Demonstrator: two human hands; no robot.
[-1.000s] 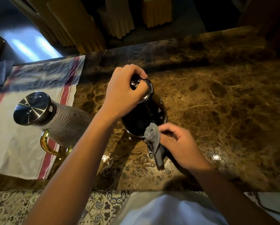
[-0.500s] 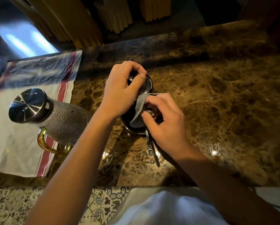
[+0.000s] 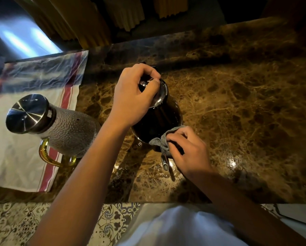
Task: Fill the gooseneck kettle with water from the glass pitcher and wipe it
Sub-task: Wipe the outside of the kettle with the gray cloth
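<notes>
Head view: left hand point(image 3: 136, 96) grips the kettle point(image 3: 157, 125) lid at centre frame; just below, right hand point(image 3: 187, 151) pinches the cloth point(image 3: 160, 141) against its base, beside the downward-pointing spout point(image 3: 165, 161).

The tabletop point(image 3: 237, 107) is showing as polished brown marble, veined and glossy, throwing back bright glints. The gooseneck kettle point(image 3: 155, 125) is looking dark and shiny, its lid point(image 3: 160, 96) gleaming like polished metal. A soft grey cloth point(image 3: 162, 141) is lying matt against it. The glass pitcher point(image 3: 68, 132) is showing a dimpled, hammered surface, a brushed metal cap point(image 3: 27, 113) and a glossy amber handle point(image 3: 45, 156). The striped towel point(image 3: 15, 153) under it is looking like creased woven fabric.
</notes>
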